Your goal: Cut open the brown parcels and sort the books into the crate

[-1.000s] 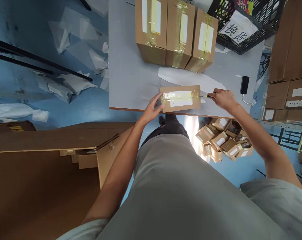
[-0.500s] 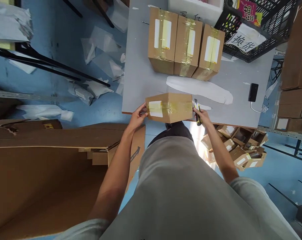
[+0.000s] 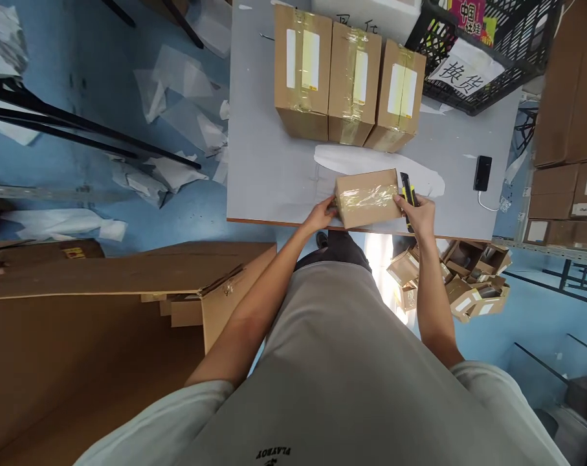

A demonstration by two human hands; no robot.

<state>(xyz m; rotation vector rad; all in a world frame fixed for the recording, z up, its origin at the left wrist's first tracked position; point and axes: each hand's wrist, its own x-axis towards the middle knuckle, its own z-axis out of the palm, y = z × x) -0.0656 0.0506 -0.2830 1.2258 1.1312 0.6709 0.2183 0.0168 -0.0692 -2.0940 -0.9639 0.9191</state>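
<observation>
A small taped cardboard box (image 3: 368, 198) is held between my two hands at the near edge of the grey table (image 3: 283, 184). Clear tape runs along the face turned toward me. My left hand (image 3: 321, 215) grips the box's left end, its fingertips partly hidden behind it. At the right end, my right hand (image 3: 417, 212) presses a thumb on the box and also holds a black and yellow utility knife (image 3: 408, 197), upright between the fingers. Whether its blade is out I cannot tell. A flat white sheet (image 3: 371, 165) lies just beyond the box.
Three taped cardboard boxes (image 3: 354, 81) stand at the table's back, beside a black plastic crate (image 3: 511, 52) and a white bin (image 3: 371, 11). A phone (image 3: 483, 173) on a cable lies right. A large open carton (image 3: 89, 362) is at lower left; opened boxes (image 3: 468, 294) are piled right.
The box has turned, so its labelled face no longer shows and a taped face does. It and both hands have shifted right. My right hand now has its thumb on the box.
</observation>
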